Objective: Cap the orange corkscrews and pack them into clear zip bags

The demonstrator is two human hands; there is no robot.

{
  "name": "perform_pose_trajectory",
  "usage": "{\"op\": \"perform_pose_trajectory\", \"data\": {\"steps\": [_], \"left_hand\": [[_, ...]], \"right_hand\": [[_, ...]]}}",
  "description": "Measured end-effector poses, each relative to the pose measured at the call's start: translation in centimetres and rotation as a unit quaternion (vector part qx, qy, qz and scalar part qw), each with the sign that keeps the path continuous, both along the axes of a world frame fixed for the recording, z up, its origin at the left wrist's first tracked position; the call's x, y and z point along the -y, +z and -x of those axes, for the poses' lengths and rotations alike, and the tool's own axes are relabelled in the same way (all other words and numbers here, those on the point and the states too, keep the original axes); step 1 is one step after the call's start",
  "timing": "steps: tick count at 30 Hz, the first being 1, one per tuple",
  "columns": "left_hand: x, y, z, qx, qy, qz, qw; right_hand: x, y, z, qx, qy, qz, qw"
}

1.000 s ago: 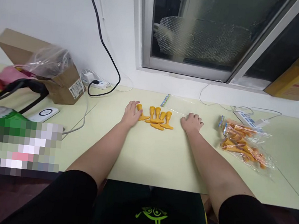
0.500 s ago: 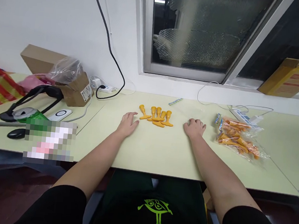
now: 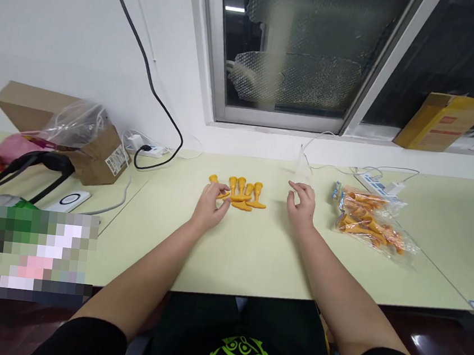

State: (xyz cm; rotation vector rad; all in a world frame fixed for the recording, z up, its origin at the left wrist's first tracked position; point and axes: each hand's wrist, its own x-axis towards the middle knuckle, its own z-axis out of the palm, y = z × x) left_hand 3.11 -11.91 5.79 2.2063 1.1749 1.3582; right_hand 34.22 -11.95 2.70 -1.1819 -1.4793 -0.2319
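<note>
On the pale tabletop, yellow T-shaped pieces lie grouped between both hands — the left hand partly covers the leftmost, its grip impossible to tell; the right hand, thumb and fingers parted, is left of the plastic-bagged pieces.

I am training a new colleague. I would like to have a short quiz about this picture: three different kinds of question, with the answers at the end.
1. Which is nearest to the left hand?
A: the loose yellow pieces
B: the cardboard box
C: the black cable

2. True or false: the bagged yellow pieces lie to the right of the right hand.

3. Fill in the colour: the person's sleeves are ____.

Key
1. A
2. True
3. black
</note>
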Motion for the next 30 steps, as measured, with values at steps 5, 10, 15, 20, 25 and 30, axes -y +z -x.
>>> {"op": "perform_pose_trajectory", "data": {"steps": [5,10,15,20,25,30], "left_hand": [[-0.7,1.6,-5.6,0.279,-0.169,0.373,0.868],[-1.2,1.0,-8.8,0.447,-0.214,0.495,0.714],[-1.9,-0.3,-8.1,0.568,-0.138,0.378,0.717],[-2.6,-0.1,-6.6,0.637,-0.087,0.321,0.695],[-2.8,-0.2,-5.9,0.619,-0.115,0.308,0.714],[-2.0,-0.7,-6.7,0.557,-0.157,0.306,0.756]], "right_hand": [[1.8,1.0,3.6,0.077,0.141,-0.042,0.986],[2.9,0.5,6.9,0.161,0.283,0.043,0.944],[3.0,0.6,7.7,0.180,0.286,0.061,0.939],[3.2,1.0,7.0,0.104,0.261,0.079,0.956],[2.7,1.3,6.1,-0.202,0.275,0.194,0.920],[1.7,2.0,5.5,-0.481,0.370,0.292,0.739]]}}
